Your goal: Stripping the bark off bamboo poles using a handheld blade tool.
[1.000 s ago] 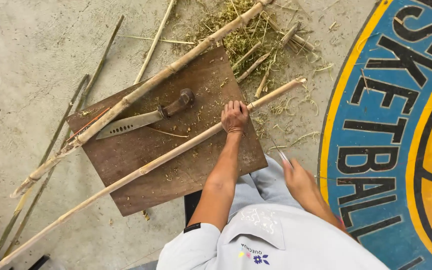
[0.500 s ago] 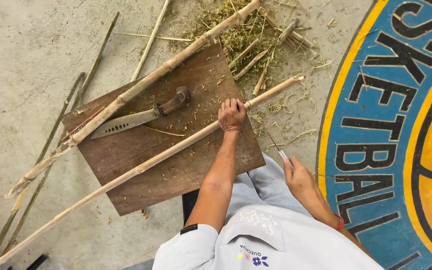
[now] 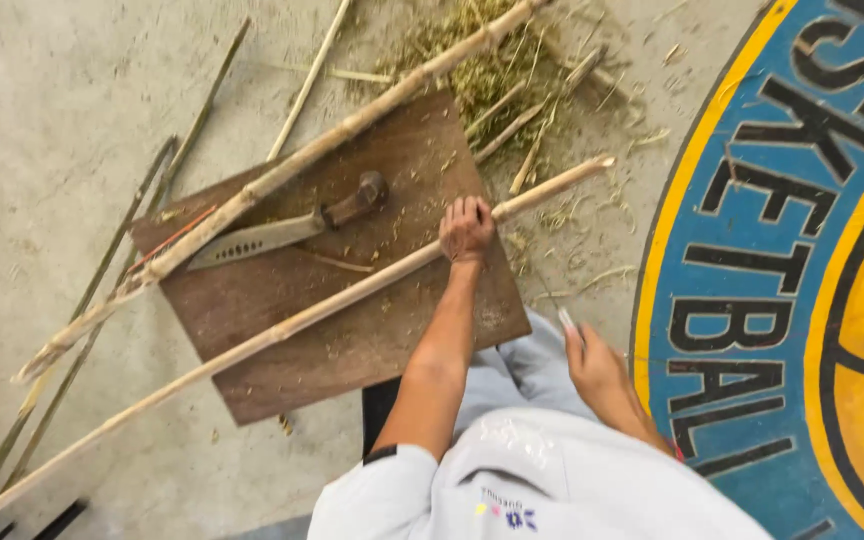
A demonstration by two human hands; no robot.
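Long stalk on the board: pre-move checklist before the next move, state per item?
1. Left hand gripping the long stalk: ok.
2. Stalk lying across the wooden board: ok.
3. Knife at rest on the board, apart from both hands: ok.
4. Right hand off the stalk, near the knee: ok.
5. Whether the right hand holds a small light thing: cannot tell.
6. Second stalk overlapping the knife blade: not ok.

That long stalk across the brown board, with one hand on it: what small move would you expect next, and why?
Probably the right hand reaches for the knife. The left hand grips the long stalk flat across the wooden board, while the knife lies untouched beside it. The right hand rests near the knee, seemingly holding only a small pale sliver.
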